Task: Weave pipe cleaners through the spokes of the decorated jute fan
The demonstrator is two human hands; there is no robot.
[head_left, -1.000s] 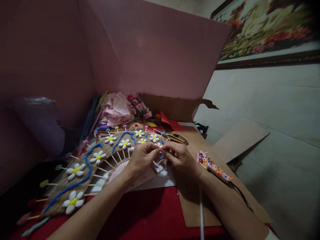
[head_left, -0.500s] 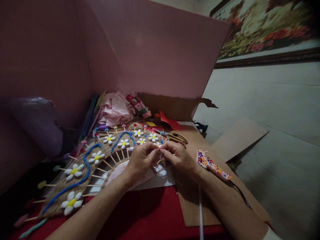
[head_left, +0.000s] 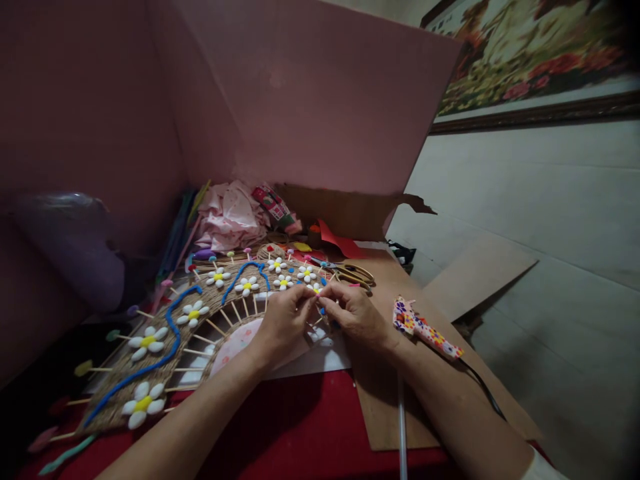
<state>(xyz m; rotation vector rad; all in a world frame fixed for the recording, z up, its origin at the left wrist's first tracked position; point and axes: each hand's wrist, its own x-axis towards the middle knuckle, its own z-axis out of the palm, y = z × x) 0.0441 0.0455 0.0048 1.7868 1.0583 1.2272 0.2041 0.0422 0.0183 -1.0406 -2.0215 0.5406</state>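
My left hand and my right hand meet over the right part of a twine-covered arch. Thumb and fingers of both are pinched together at the tips. Between them shows a tiny pink bit, too small to name. White daisies with yellow centres sit on the arch, along with a wavy blue strip. Thin sticks with coloured tips stand out around its outer edge. Bare sticks run inward to a pale pink printed piece, partly hidden by my left hand.
Gold-handled scissors lie just beyond my right hand. Right of it, a flower-patterned glue gun with a black cord rests on cardboard. A clear rod lies nearer. Behind are crumpled pink cloth, red paper and a twine coil.
My hands stay together in nearly the same spot; the fingertips have shifted slightly. The things on the table have not moved.
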